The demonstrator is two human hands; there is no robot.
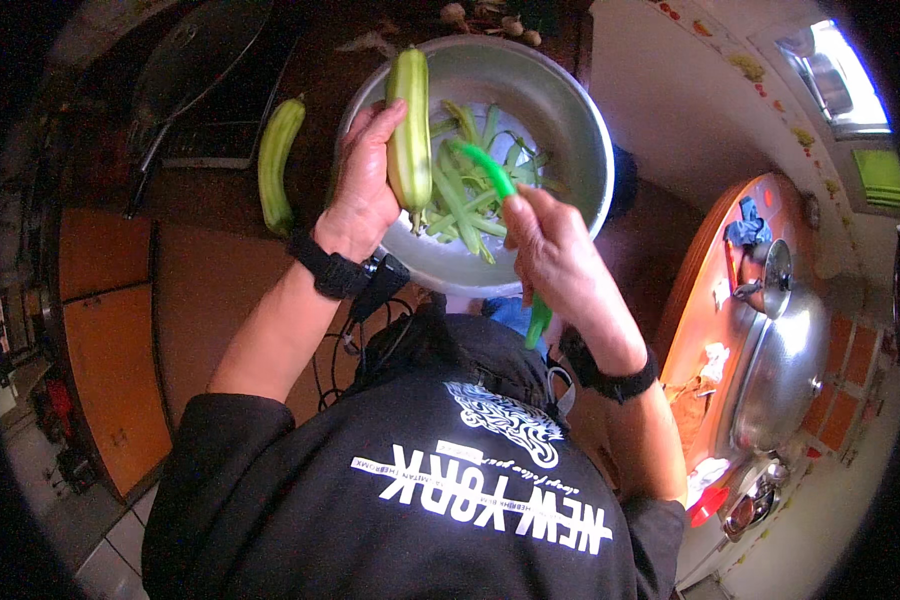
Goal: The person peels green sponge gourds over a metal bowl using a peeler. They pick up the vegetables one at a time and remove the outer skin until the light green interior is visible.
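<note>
My left hand (367,176) holds a pale green, striped long gourd (409,131) upright in the picture, over the left side of a wide metal basin (570,97). Green peel strips (461,199) lie in the basin. My right hand (551,244) is shut on a green-handled tool (491,166), probably a peeler; its far tip is over the peels, apart from the gourd, and its working edge cannot be made out. Another striped gourd (279,165) lies on the dark surface left of the basin.
Garlic bulbs (511,27) lie beyond the basin. A black pan or lid (195,67) is at the upper left, above orange cabinet doors (112,360). On the right, a wooden table (690,300) bears a large metal lid (784,382), a pot and cloths. Black cables (330,367) hang near my left wrist.
</note>
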